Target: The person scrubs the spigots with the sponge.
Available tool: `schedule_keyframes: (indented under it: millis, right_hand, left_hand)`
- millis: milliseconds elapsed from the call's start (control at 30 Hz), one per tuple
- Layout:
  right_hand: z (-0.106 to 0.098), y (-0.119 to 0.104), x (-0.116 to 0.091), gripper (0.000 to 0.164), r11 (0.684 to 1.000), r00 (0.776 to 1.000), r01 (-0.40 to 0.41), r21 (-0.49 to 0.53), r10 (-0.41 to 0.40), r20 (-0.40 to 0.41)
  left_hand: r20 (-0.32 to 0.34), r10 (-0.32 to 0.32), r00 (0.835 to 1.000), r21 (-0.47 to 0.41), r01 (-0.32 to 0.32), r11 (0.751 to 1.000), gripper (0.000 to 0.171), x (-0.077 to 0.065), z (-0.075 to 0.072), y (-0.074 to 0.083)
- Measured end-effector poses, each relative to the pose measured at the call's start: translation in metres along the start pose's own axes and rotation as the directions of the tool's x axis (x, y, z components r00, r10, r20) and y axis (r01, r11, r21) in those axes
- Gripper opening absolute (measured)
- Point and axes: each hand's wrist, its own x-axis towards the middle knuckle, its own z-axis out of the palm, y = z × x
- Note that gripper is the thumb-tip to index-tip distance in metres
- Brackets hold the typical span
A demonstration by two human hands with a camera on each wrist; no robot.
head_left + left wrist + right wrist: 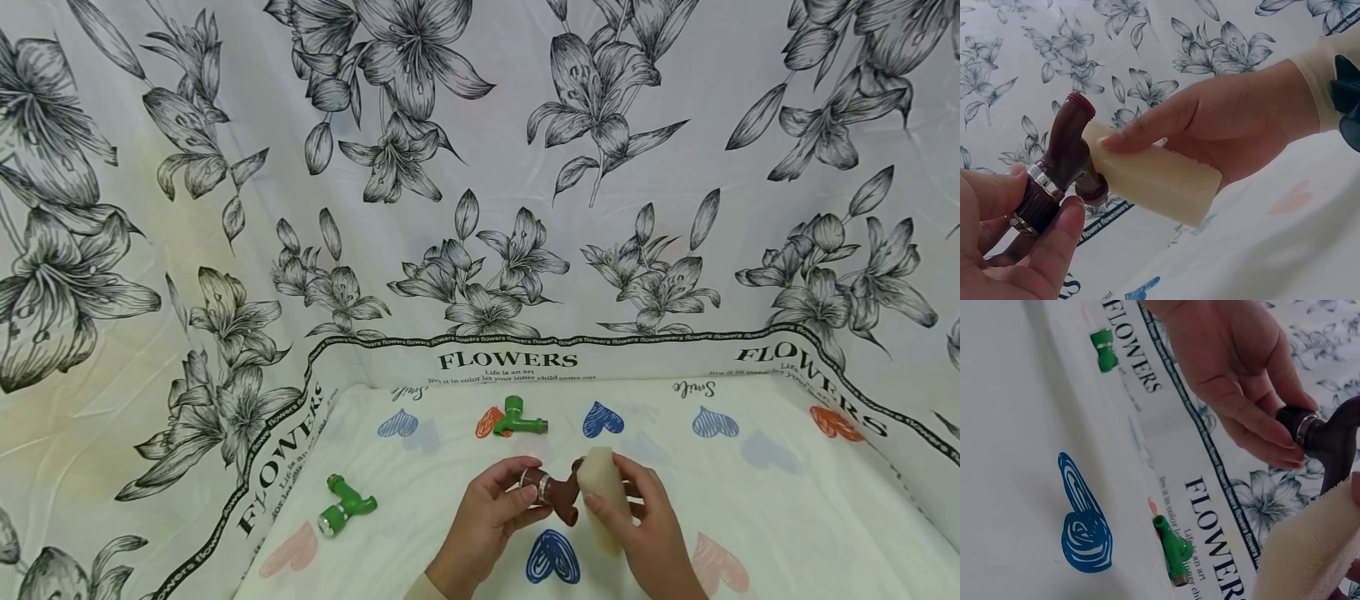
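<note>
Key relation: the dark reddish-brown plastic faucet (558,493) lies just right of the left hand (486,517), with the off-white block of porous sponge (602,492) on its far side from that hand. Faucet's long axis runs roughly left to right, ribbed knob (1036,203) at the left; sponge's long axis runs far to near, so the two sit close to crosswise.

Left hand: gripping the faucet by its knob, thumb and fingers around it. It's the nearer hand to the faucet. Right hand (651,521): pinching the sponge, thumb on its left face, fingers on the right. Sponge sits between right hand and faucet, apparently touching the faucet's right side; can't tell how hard it presses. Both held up off the white heart-print cloth (450,475).

Others: one green plastic faucet (522,424) beyond the hands, a second green faucet with silver cap (347,507) well left.
</note>
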Motion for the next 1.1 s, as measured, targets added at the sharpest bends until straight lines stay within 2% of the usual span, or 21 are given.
schedule_keyframes:
  millis: [167, 567, 800, 1100]
  right_hand:
    - [0.002, -0.004, -0.005, 0.074, 0.999, 0.999, -0.010, 0.034, 0.009, 0.036]
    - [0.006, -0.018, -0.016, 0.061, 0.993, 0.996, 0.056, 0.104, -0.062, 0.062]
    - [0.006, -0.023, -0.023, 0.055, 0.968, 0.978, 0.147, 0.205, -0.173, 0.116]
    - [0.005, -0.021, -0.022, 0.056, 0.976, 0.983, 0.127, 0.178, -0.147, 0.107]
  left_hand:
    - [-0.021, -0.005, 1.000, 0.001, 0.005, 1.000, 0.036, 0.000, 0.000, 0.001]
    - [-0.031, 0.000, 1.000, -0.009, -0.001, 1.000, 0.036, 0.003, -0.001, 0.001]
    - [-0.052, 0.004, 0.999, -0.003, -0.004, 1.000, 0.037, 0.005, -0.001, 0.000]
    - [-0.053, -0.012, 0.999, -0.012, 0.011, 1.000, 0.035, 0.003, -0.002, 0.000]
